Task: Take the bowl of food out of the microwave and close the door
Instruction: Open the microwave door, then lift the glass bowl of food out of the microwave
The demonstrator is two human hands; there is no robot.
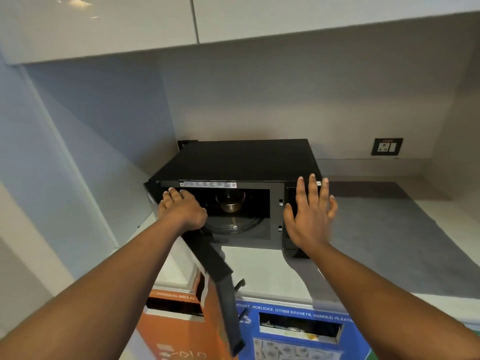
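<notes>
A black microwave [241,162] stands on the counter against the back wall, its door [220,287] swung open toward me on the left. Inside, a dark metallic bowl [230,202] sits at the back of the glass turntable [233,226]. My left hand [181,211] rests on the upper edge of the open door near its hinge, fingers curled over it. My right hand [310,211] is flat, fingers spread, in front of the microwave's control panel; whether it touches the panel I cannot tell. It holds nothing.
The grey counter [376,242] stretches to the right of the microwave. A wall socket [387,146] sits on the back wall. White cabinets [233,19] hang overhead. Below the counter's front edge are an orange bin front [176,331] and a blue one [298,333].
</notes>
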